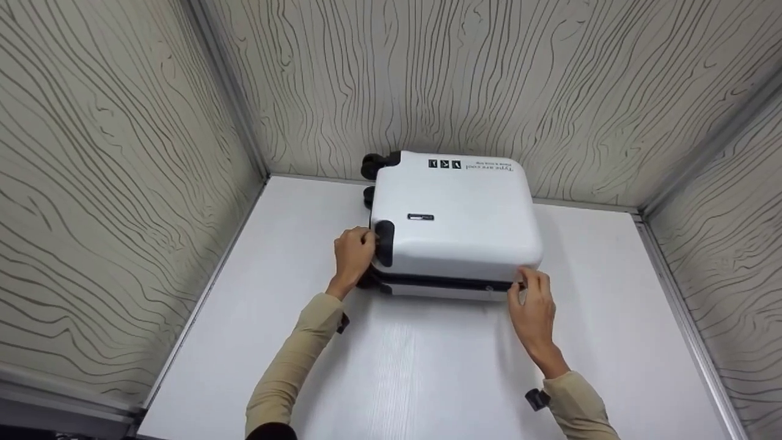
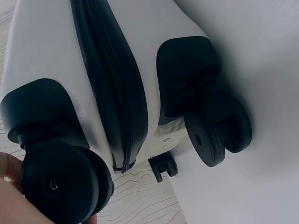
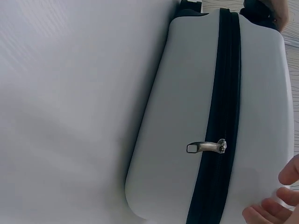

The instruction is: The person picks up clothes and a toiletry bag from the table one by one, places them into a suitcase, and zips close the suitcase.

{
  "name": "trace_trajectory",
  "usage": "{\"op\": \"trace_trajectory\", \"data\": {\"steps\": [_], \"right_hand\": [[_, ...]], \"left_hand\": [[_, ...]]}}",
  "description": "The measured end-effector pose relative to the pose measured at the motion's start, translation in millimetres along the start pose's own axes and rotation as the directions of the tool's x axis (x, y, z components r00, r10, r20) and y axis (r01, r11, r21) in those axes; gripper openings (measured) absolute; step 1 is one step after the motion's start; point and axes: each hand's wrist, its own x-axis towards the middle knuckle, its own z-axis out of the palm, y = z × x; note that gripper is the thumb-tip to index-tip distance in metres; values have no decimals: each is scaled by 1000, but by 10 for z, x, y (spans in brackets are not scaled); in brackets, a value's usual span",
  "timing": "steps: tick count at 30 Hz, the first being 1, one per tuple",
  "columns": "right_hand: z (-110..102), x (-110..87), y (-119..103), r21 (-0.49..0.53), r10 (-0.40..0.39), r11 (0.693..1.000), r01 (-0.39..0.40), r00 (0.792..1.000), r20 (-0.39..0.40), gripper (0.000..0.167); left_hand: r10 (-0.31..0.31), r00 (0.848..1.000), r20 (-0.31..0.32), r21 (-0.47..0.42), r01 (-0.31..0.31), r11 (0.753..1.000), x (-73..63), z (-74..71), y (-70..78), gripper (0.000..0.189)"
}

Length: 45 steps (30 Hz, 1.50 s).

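A white hard-shell suitcase (image 1: 455, 208) lies flat on the white table, its black zipper band (image 3: 226, 84) running along the side. My left hand (image 1: 354, 253) grips a black caster wheel (image 2: 60, 182) at the near left corner, with the thumb and fingers on either side of it. At the near right corner is my right hand (image 1: 533, 308), its fingertips against the shell and its thumb held apart. A silver zipper pull (image 3: 206, 146) sticks out from the band close to that hand. Another wheel (image 2: 217, 130) sits on the lower half of the suitcase.
The white tabletop (image 1: 379, 366) spreads around the suitcase. Wood-grain panels (image 1: 391, 73) rise behind and at both sides, joined by metal corner rails (image 1: 226, 79). The suitcase lies close to the back panel.
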Motion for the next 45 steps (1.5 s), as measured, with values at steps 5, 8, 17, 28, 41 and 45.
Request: {"op": "trace_trajectory", "data": {"steps": [5,8,17,28,41,45], "right_hand": [[28,-11,-58,-14,-31,999,31,999,7,49],[44,-2,-83,-8,-47,999,47,999,3,54],[60,18,-86,-23,-59,998,60,997,42,60],[45,121,51,3,-58,998,58,992,112,64],[-43,283,197,-46,-26,998,34,985,170,65],[-45,337,234,-47,1,999,8,983,185,67]], "left_hand": [[-11,1000,-8,12,11,1000,-2,2,8,27],[-4,1000,-1,4,4,1000,-9,0,13,28],[15,1000,-9,0,-15,1000,-40,-14,33,28],[-17,1000,21,-46,18,999,-75,-18,69,33],[100,995,31,-35,-99,995,-167,10,153,40],[100,994,39,-33,-98,995,-174,20,177,38]]}}
